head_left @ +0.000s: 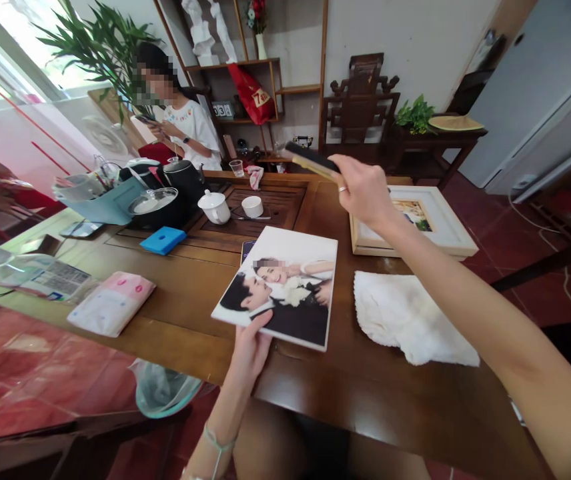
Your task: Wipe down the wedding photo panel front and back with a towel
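Observation:
My left hand (pixel 254 343) grips the lower edge of a white-edged photo panel (pixel 290 327), thumb on its front. The panel tilts up over the table and shows a couple in wedding clothes. A dark thing with a number on it lies partly hidden behind the panel. My right hand (pixel 363 187) is raised above the table, its fingers closed around a long, flat black-and-tan object (pixel 313 160); its exact kind is unclear. Below my right forearm lies a crumpled white cloth (pixel 405 313). Beyond it, framed pictures (pixel 445 213) rest at the table's right side, partly covered by my forearm.
The wooden table (pixel 185 333) holds a white teapot (pixel 214 207), a white cup (pixel 252 207), a blue block (pixel 163 240), a tissue pack (pixel 112 303) and a clear bottle (pixel 40 273). A lined bin (pixel 163 390) stands below. Another person (pixel 195 130) sits across the table.

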A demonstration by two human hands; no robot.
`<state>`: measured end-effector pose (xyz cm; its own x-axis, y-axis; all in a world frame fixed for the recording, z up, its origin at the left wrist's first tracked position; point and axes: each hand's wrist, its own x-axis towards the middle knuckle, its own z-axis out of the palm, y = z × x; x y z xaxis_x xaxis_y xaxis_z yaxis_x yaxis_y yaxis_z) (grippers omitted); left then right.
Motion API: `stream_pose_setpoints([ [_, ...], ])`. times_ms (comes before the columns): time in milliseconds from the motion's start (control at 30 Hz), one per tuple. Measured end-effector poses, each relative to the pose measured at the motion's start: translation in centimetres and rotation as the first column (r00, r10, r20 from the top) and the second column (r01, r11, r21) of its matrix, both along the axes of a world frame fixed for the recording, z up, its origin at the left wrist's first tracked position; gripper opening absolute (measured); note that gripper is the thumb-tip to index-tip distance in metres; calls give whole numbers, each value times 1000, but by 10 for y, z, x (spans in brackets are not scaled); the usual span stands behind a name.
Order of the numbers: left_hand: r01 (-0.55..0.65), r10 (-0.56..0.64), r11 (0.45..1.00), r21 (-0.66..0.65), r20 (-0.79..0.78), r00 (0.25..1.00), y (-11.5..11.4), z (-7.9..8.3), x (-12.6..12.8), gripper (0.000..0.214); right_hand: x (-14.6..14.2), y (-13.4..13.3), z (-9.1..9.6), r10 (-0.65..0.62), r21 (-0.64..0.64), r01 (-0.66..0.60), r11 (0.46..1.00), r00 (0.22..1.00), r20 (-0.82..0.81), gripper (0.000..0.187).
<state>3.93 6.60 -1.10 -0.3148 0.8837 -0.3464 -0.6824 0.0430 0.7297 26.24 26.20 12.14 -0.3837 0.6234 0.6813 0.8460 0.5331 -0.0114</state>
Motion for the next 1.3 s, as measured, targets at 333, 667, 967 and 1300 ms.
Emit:
stream_pose_setpoints([
  [333,244,-248,957,160,6,969,126,16,49,41,49,-67,30,31,252,14,968,985,-171,35],
  [667,272,-284,952,138,74,956,192,-10,75,45,90,-137,20,-38,506,84,858,994,-101,32],
  [967,385,-392,919,82,99,915,210,-20,80,36,102,-178,26,-78,365,137,921,982,-172,45],
  [1300,478,-470,862,-168,88,878,223,-11,69,28,103,-185,16,33,418,58,907,978,-208,56],
])
